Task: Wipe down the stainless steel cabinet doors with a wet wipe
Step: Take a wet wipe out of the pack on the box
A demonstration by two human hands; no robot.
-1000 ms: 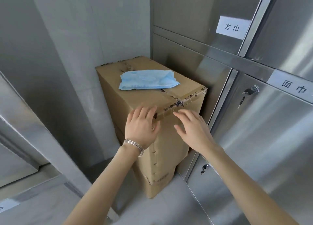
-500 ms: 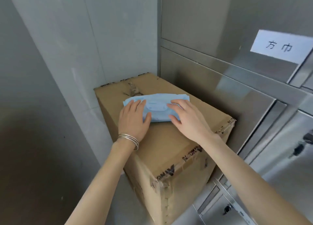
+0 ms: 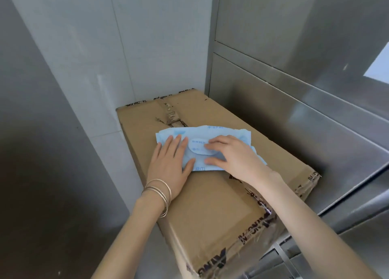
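Note:
A light blue pack of wet wipes [image 3: 219,131] lies flat on top of a tall cardboard box [image 3: 210,205]. My left hand [image 3: 170,163] rests flat on the pack's left end, fingers straight. My right hand [image 3: 233,154] lies over the pack's right half, its fingertips on the white oval flap [image 3: 197,148] in the middle. The stainless steel cabinet doors [image 3: 294,114] stand right behind the box on the right.
A grey tiled wall [image 3: 126,57] closes the corner behind the box. A steel panel [image 3: 31,131] stands on the left. A white label [image 3: 379,68] sits on an upper cabinet door at the right edge.
The view has closed in on the box top. Both hands went from the box's front edge onto the wipe pack, and my right fingertips now sit on its flap.

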